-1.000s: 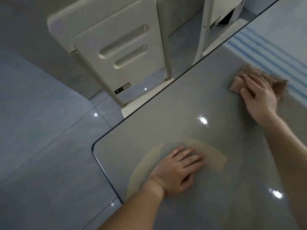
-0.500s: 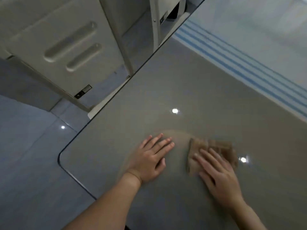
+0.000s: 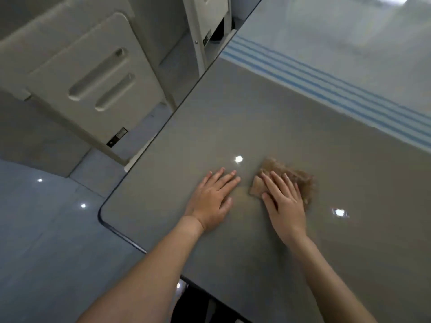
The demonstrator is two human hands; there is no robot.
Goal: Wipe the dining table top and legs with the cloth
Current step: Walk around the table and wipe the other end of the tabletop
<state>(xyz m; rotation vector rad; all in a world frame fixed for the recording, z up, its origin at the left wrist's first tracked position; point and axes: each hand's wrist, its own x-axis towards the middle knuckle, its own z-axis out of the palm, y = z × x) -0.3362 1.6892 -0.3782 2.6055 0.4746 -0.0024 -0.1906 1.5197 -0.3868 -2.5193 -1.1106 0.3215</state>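
My right hand (image 3: 285,206) presses flat fingers on the brown cloth (image 3: 291,180), just right of my left hand (image 3: 213,201), flat-fingered on the worktop (image 3: 233,117).

Your left hand (image 3: 213,201) lies flat on the worktop (image 3: 233,113) near its rounded near-left corner. Just to its right and apart from it, your right hand (image 3: 285,206) lies on the cloth (image 3: 297,177), which rests on the worktop and sticks out beyond your fingers (image 3: 277,183) on the far and right sides. Left of the worktop a chair (image 3: 93,78) stands on the floor (image 3: 46,229) just beside the edge, a second chair (image 3: 207,26) stands farther back along the same edge, and a covering (image 3: 326,54) lies over the worktop's far right part, well apart from both hands.
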